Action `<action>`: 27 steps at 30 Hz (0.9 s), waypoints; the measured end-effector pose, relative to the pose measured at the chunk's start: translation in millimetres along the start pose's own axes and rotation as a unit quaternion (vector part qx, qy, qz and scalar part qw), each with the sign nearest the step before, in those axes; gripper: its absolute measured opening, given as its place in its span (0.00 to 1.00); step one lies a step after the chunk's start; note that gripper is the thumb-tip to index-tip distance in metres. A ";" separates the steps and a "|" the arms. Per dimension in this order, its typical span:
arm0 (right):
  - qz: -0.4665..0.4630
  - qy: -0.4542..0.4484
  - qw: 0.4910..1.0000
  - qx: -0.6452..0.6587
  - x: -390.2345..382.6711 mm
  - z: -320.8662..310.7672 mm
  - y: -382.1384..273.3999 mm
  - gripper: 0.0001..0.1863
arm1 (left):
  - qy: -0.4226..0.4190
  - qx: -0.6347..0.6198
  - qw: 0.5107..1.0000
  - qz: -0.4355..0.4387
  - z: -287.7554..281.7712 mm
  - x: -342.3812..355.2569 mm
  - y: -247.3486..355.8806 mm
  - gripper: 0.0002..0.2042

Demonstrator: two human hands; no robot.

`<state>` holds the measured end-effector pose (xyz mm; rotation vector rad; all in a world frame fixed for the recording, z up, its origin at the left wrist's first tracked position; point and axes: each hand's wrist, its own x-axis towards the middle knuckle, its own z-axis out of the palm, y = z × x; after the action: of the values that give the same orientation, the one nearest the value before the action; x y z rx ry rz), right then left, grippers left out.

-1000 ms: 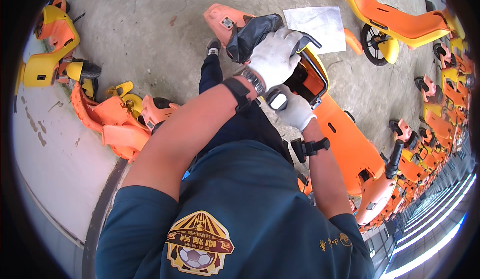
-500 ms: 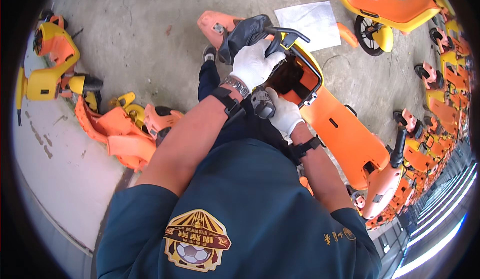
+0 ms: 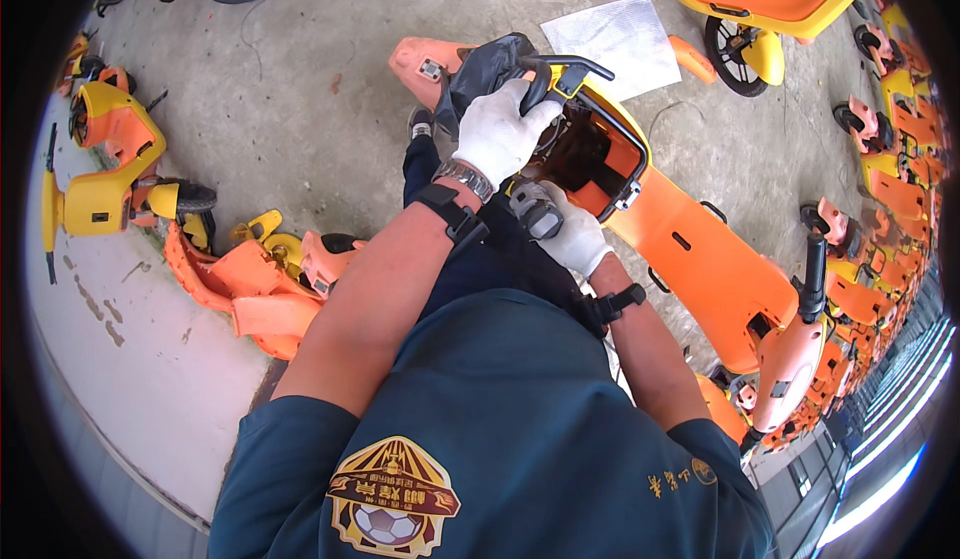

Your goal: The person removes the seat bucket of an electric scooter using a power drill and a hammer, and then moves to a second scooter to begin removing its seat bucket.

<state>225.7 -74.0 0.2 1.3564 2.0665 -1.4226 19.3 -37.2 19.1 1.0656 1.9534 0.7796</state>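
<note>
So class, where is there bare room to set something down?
Bare concrete floor lies between the scooters at left and the black covering; another patch between the orange panel and the scooters at right. Crowded: around the left hand, right hand and open compartment.

Lettering is borne by the dark teal shirt [image 3: 520, 409]: across a dark red ribbon [image 3: 396, 492] on a football badge [image 3: 385, 525] toward the left sleeve [image 3: 285, 439], and in gold characters [image 3: 670, 484] toward the right sleeve [image 3: 712, 451]. On the pink-orange shell [image 3: 408, 57], a small square label [image 3: 430, 70] is carried, its markings too small to be read.
</note>
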 end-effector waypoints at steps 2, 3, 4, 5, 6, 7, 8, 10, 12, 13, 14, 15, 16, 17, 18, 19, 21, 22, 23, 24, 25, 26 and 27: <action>0.013 0.007 1.000 0.025 0.7 2.9 2.9 0.42 | -0.012 -0.002 1.000 -0.005 0.5 1.9 1.3 0.27; 0.026 0.016 0.998 0.050 0.9 4.4 3.6 0.42 | -0.023 -0.004 1.000 -0.008 -1.1 2.7 2.6 0.27; 0.024 0.012 0.999 0.048 0.8 5.1 5.3 0.42 | -0.056 -0.014 0.998 -0.024 -4.2 3.9 4.8 0.27; 0.020 0.023 0.995 0.094 0.5 5.1 7.3 0.43 | -0.065 -0.013 0.997 -0.029 -4.9 4.2 5.2 0.27; 0.016 0.033 0.990 0.139 0.0 4.5 6.7 0.44 | -0.073 -0.013 0.997 -0.033 -5.2 4.3 4.9 0.27; -0.001 0.043 0.980 0.193 -2.0 3.2 2.6 0.41 | -0.069 -0.015 0.997 -0.036 -4.0 4.4 2.5 0.27; -0.003 0.040 0.981 0.189 -1.7 4.4 4.3 0.41 | -0.056 -0.019 0.998 -0.028 -2.0 4.3 -0.6 0.26; 0.002 0.009 0.953 0.303 -2.6 5.4 5.4 0.37 | -0.044 -0.027 0.998 -0.019 -2.3 3.6 0.6 0.25; 0.026 -0.004 0.961 0.276 -7.9 6.6 7.7 0.34 | -0.037 -0.040 0.998 -0.009 -3.1 3.2 2.5 0.21; 0.033 0.000 0.959 0.281 -9.4 10.7 10.5 0.34 | -0.034 -0.043 0.998 -0.009 -3.4 3.2 3.6 0.21; 0.040 0.005 0.957 0.286 -11.3 13.6 12.5 0.34 | -0.042 -0.035 0.998 -0.012 -3.9 3.4 4.9 0.22; 0.025 0.022 0.963 0.268 -12.0 15.0 8.6 0.34 | -0.047 -0.028 0.998 -0.019 -5.0 3.7 3.5 0.22; 0.023 0.018 0.964 0.263 -12.7 15.3 5.6 0.34 | -0.042 -0.030 0.998 -0.022 -5.7 3.5 2.4 0.22; 0.010 0.031 0.976 0.217 -13.4 15.2 2.9 0.35 | -0.045 -0.031 0.998 -0.017 -6.0 2.4 1.5 0.22; -0.004 0.046 0.984 0.170 -14.1 14.3 0.4 0.35 | -0.050 -0.032 0.998 -0.010 -5.0 2.0 1.2 0.22; 0.000 0.036 0.987 0.160 -15.0 12.7 -3.2 0.36 | -0.043 -0.032 0.999 -0.008 -3.9 1.0 0.7 0.23; -0.008 0.043 0.991 0.130 -14.0 11.3 -1.4 0.36 | -0.042 -0.039 0.998 -0.004 -4.9 0.7 0.7 0.24; -0.015 0.051 0.993 0.104 -14.1 11.3 0.4 0.35 | -0.045 -0.043 0.998 0.002 -6.0 0.0 2.0 0.25; -0.012 0.051 0.991 0.126 -10.4 10.9 4.0 0.35 | -0.066 -0.033 0.997 -0.008 -6.9 2.0 3.6 0.25; -0.005 0.056 0.993 0.102 -6.5 8.9 5.0 0.35 | -0.066 -0.034 0.997 -0.010 -5.6 2.1 2.6 0.25; 0.009 0.046 0.996 0.081 -3.7 6.4 6.3 0.35 | -0.060 -0.036 0.998 -0.005 -4.3 3.1 1.6 0.25; 0.024 0.036 0.997 0.060 -2.8 5.0 7.2 0.35 | -0.055 -0.037 0.998 0.001 -3.0 2.8 0.4 0.25; 0.024 0.035 0.997 0.058 -2.6 3.5 5.3 0.35 | -0.049 -0.047 0.998 -0.004 -3.7 2.5 1.2 0.24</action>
<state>230.4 -77.9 -2.7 1.5111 2.0059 -1.5178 15.7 -35.0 21.1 1.0207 1.8195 0.7913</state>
